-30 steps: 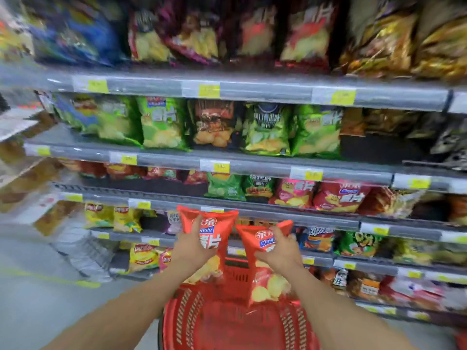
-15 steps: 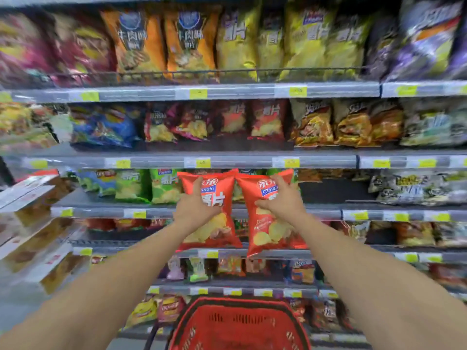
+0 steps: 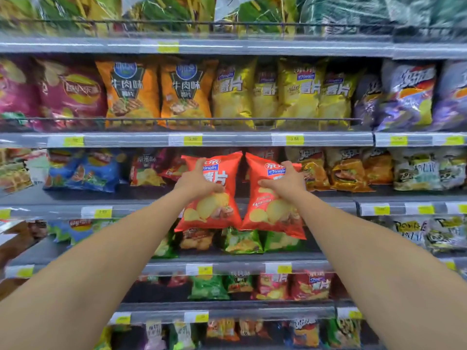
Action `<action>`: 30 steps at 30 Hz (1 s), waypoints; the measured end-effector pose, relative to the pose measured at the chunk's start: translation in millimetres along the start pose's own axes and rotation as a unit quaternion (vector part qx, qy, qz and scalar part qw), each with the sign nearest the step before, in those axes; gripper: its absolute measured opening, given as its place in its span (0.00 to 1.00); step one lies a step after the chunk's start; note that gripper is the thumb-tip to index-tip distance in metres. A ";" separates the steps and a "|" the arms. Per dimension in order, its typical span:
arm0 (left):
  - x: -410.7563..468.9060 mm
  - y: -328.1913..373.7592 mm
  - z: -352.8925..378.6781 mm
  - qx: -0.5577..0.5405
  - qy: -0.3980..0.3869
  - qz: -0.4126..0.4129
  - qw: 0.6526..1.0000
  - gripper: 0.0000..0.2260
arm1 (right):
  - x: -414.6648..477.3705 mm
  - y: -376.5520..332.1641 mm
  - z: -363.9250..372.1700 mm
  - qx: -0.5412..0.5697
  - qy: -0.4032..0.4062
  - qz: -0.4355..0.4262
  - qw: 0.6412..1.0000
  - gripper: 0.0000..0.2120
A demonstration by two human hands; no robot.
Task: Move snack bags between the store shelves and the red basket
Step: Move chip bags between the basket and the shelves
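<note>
My left hand (image 3: 195,179) grips one red potato-chip bag (image 3: 214,213) by its upper left part. My right hand (image 3: 285,180) grips a second, matching red chip bag (image 3: 274,215) near its top. Both bags hang upright side by side, almost touching, held out at arm's length in front of a shelf (image 3: 141,195) with a dark gap between other snack bags. The red basket is out of view.
Rows of snack bags fill the grey shelves: orange bags (image 3: 156,92) and yellow bags (image 3: 283,92) one level up behind a wire rail, blue bags (image 3: 83,170) to the left, brown-orange bags (image 3: 348,170) to the right, green bags (image 3: 242,239) below.
Both hands have risen with the red bags from above the basket to the upper shelf level. The view has tilted up, and the basket has dropped out of sight.
</note>
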State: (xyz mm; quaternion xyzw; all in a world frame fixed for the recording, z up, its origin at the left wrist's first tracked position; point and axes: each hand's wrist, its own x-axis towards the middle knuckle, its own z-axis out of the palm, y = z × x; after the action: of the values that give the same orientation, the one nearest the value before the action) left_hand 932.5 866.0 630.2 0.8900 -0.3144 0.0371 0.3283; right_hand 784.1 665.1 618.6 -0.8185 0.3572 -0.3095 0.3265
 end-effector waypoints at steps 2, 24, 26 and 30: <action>16.9 4.9 8.5 0.003 -0.007 0.002 1.000 0.47 | 21.2 2.7 1.1 0.001 -0.003 0.012 1.000 0.46; 153.9 18.4 99.5 -0.038 0.149 -0.035 0.987 0.39 | 164.1 2.9 63.6 -0.072 0.043 -0.054 0.995 0.37; 162.6 18.2 102.2 -0.043 0.150 -0.027 0.987 0.39 | 170.6 1.6 74.5 -0.082 0.062 -0.026 0.994 0.45; 181.3 11.8 113.4 -0.042 0.132 0.011 0.990 0.40 | 189.7 8.8 97.0 -0.099 0.107 -0.015 0.989 0.48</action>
State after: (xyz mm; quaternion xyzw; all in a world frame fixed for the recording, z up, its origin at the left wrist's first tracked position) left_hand 1054.6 693.1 597.6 0.8591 -0.2789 0.1445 0.4040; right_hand 957.5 541.6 606.1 -0.8144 0.4067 -0.3631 0.1991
